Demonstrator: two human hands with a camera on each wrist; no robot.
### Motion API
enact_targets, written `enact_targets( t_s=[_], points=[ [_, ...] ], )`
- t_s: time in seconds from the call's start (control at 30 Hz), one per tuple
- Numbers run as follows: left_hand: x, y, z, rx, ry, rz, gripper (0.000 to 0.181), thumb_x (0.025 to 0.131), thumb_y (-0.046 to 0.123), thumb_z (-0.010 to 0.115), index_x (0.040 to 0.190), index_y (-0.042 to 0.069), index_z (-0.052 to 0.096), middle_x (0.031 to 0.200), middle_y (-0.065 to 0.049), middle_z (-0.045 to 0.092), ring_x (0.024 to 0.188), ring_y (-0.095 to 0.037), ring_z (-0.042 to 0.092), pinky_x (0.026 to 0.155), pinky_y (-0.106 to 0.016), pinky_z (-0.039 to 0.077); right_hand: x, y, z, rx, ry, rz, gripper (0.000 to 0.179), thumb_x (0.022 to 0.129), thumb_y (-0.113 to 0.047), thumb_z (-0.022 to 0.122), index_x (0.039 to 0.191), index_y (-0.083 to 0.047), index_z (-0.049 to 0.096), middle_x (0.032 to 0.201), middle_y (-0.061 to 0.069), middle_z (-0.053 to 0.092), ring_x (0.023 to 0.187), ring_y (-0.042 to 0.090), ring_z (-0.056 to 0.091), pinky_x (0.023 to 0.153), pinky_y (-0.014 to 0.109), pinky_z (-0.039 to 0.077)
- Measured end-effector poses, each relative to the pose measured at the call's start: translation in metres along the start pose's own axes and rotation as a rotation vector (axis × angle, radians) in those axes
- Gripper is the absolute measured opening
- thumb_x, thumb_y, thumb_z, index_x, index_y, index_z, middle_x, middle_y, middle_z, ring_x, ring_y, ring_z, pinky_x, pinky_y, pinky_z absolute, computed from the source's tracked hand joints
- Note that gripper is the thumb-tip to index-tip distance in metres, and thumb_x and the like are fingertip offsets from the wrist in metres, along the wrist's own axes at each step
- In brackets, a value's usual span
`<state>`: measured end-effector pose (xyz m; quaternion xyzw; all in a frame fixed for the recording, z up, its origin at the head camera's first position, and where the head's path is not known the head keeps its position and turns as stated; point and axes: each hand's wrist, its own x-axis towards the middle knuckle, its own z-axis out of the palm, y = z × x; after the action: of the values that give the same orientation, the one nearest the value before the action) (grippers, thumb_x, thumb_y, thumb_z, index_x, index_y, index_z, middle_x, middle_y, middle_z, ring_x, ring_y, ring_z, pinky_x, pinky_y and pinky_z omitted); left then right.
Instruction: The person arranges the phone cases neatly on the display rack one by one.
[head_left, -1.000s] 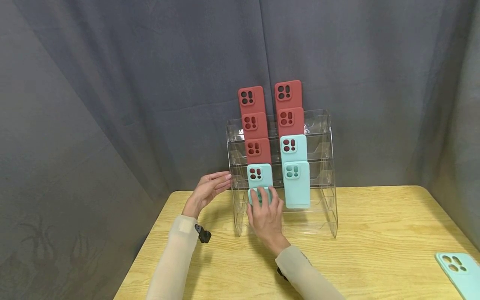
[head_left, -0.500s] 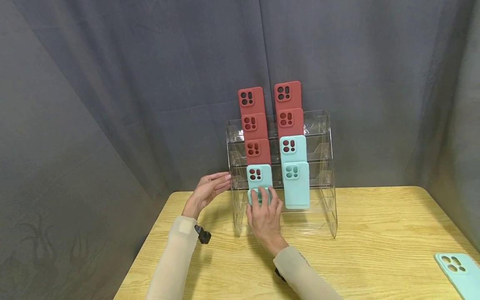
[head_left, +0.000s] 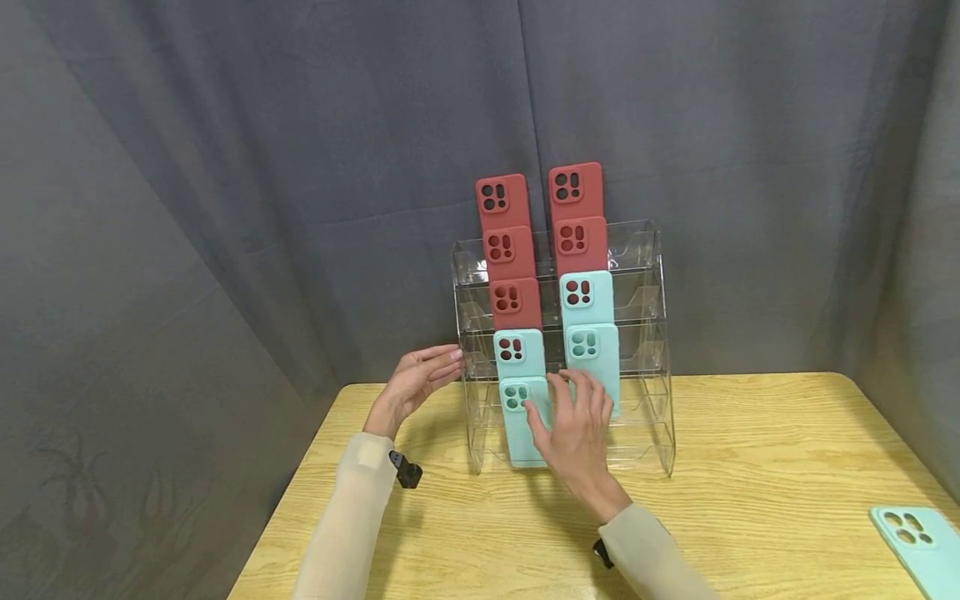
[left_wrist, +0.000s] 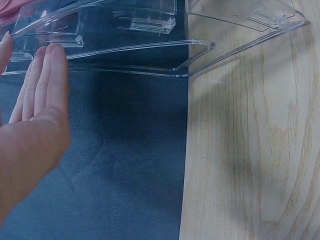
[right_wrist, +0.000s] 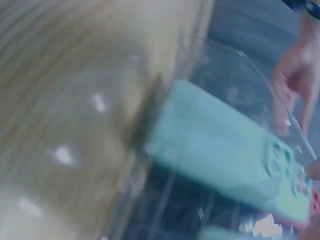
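A clear acrylic tiered rack (head_left: 641, 354) holds two columns of phone cases. My left hand (head_left: 416, 385), fingers straight, touches the rack's left side; in the left wrist view those fingers (left_wrist: 44, 82) lie along the clear panel. My right hand (head_left: 579, 433) holds nothing, its fingers spread and loosely bent. It hovers between the bottom-left mint case (head_left: 525, 437) and the right column's lower mint case (head_left: 595, 362), partly covering both. The right wrist view is blurred, with the bottom-left mint case (right_wrist: 215, 140) lying diagonally across it.
Above the mint cases stand red phone cases (head_left: 515, 302) in both columns, with another mint case (head_left: 519, 354) at left and one (head_left: 587, 297) at right. A loose mint case (head_left: 926, 550) lies on the wooden table (head_left: 757, 467) at right. Grey curtains (head_left: 300, 208) surround the table.
My right hand has let go of the bottom-left mint case and moved right, uncovering most of it. That case stays in the rack. My left hand has not moved.
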<state>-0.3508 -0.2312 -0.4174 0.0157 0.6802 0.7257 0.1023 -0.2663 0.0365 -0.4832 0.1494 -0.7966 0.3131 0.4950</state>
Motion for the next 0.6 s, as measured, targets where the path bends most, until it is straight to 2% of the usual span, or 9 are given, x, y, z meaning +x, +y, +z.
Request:
enact_targets(
  t_s=[0.13, 0.33, 0.43, 0.6],
  points=[
    [0.002, 0.000, 0.001, 0.012, -0.003, -0.009, 0.050, 0.103, 0.013, 0.069, 0.149, -0.003, 0.055, 0.145, -0.018, 0.065, 0.118, -0.015, 0.073, 0.106, -0.032, 0.058, 0.010, 0.024, -0.036, 0.016, -0.041, 0.054, 0.040, 0.084, -0.021, 0.084, 0.113, 0.002, 0.069, 0.115, 0.022, 0.064, 0.107, 0.045, 0.058, 0.087, 0.056, 0.045],
    [0.002, 0.001, 0.000, 0.029, -0.012, -0.013, 0.051, 0.103, 0.014, 0.068, 0.150, -0.001, 0.054, 0.152, -0.022, 0.058, 0.130, -0.023, 0.068, 0.109, -0.034, 0.057, 0.020, 0.063, -0.094, 0.029, -0.135, 0.118, 0.027, 0.084, -0.008, 0.083, 0.106, 0.003, 0.072, 0.103, 0.022, 0.070, 0.095, 0.044, 0.066, 0.077, 0.056, 0.051],
    [0.000, 0.002, -0.001, 0.036, -0.013, -0.017, 0.052, 0.104, 0.015, 0.068, 0.151, 0.000, 0.053, 0.154, -0.023, 0.056, 0.134, -0.025, 0.065, 0.110, -0.034, 0.056, 0.023, 0.081, -0.122, 0.022, -0.225, 0.165, 0.023, 0.086, -0.008, 0.081, 0.105, 0.003, 0.073, 0.101, 0.021, 0.072, 0.096, 0.044, 0.068, 0.080, 0.060, 0.054],
    [-0.002, 0.003, 0.000, 0.027, -0.001, -0.023, 0.051, 0.104, 0.015, 0.067, 0.151, 0.000, 0.053, 0.153, -0.022, 0.056, 0.129, -0.022, 0.068, 0.110, -0.033, 0.056, 0.022, 0.112, -0.169, -0.025, -0.390, 0.219, 0.023, 0.090, -0.011, 0.080, 0.108, 0.002, 0.074, 0.107, 0.022, 0.074, 0.098, 0.046, 0.070, 0.081, 0.064, 0.055]
  ],
)
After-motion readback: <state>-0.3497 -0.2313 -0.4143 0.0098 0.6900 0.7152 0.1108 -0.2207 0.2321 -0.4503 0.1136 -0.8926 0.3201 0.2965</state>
